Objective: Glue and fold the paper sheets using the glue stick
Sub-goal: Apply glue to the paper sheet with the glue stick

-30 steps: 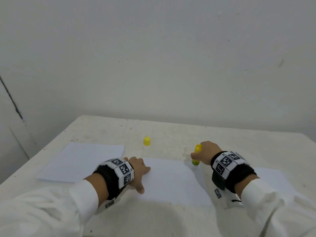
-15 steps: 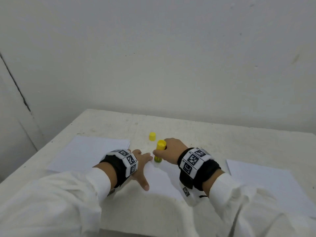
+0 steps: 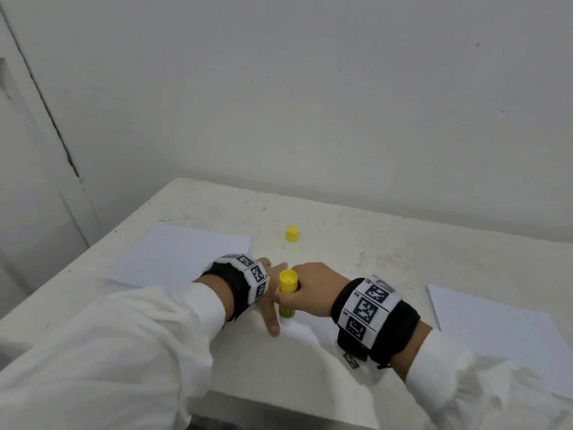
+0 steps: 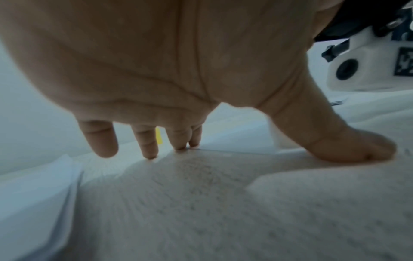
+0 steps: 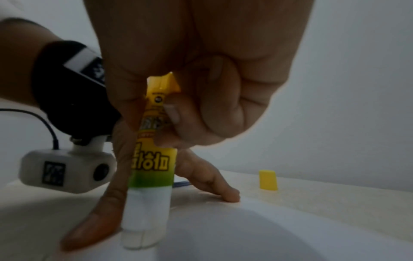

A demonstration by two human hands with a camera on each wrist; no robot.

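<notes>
My right hand (image 3: pixel 310 288) grips a yellow and green glue stick (image 3: pixel 287 297) upright, its white glue end pressed down on a white paper sheet (image 3: pixel 302 332) at the sheet's left edge. In the right wrist view the glue stick (image 5: pixel 149 174) stands tip-down on the paper sheet (image 5: pixel 234 234). My left hand (image 3: pixel 268 293) lies flat with spread straight fingers just left of the stick, holding the sheet's left edge down. In the left wrist view the left hand's fingertips (image 4: pixel 148 151) and thumb touch the table and the sheet's edge. Most of the sheet is hidden under my arms.
The yellow cap (image 3: pixel 292 234) stands on the table (image 3: pixel 387 252) behind the hands. A stack of white paper (image 3: pixel 179 256) lies at the left, another white sheet (image 3: pixel 490 330) at the right. The wall is close behind the table.
My right hand has dragged the glue stick leftward across the sheet, from its right edge to its left edge beside my left thumb. The left hand has stayed pressed down.
</notes>
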